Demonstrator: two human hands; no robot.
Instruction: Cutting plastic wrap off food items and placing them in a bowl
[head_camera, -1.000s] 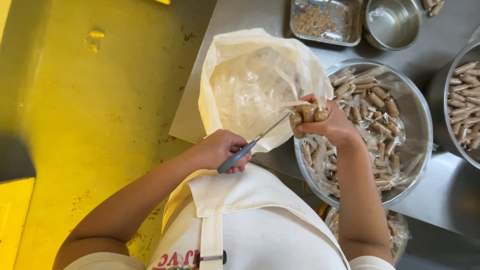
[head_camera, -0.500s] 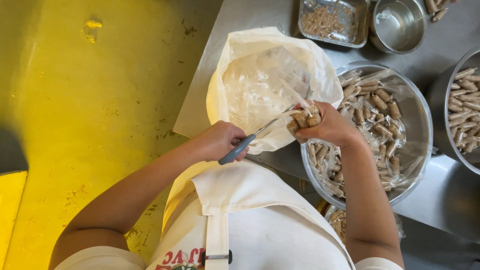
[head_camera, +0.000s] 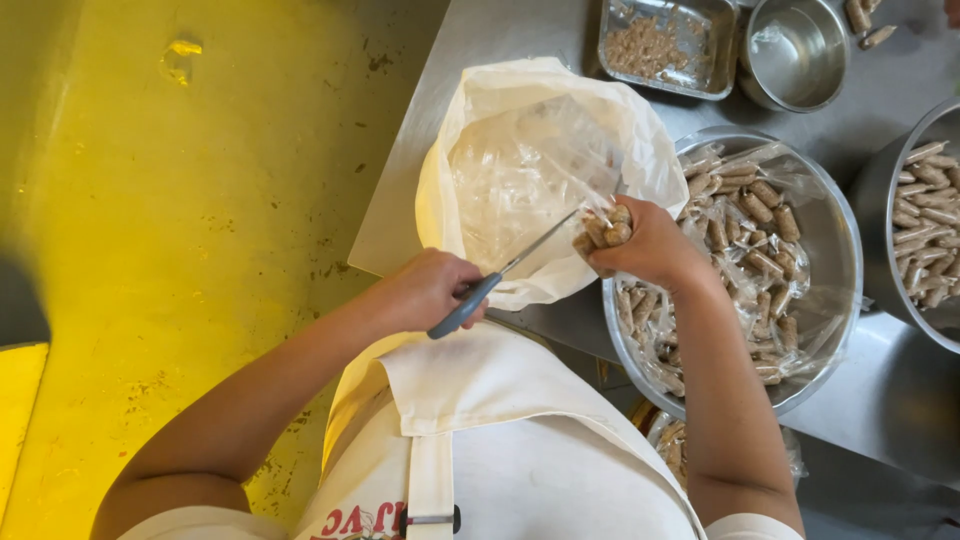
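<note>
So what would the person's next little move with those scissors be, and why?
Probably closing the scissors to snip the clear wrap. The left hand holds them with the blade tips right at the small bundle of brown sticks gripped in the right hand, held over the open white bag.

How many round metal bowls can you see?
3: a big bowl of wrapped sausages by the right hand, another bowl cut off at right, a small empty bowl up top. More may be hidden.
</note>
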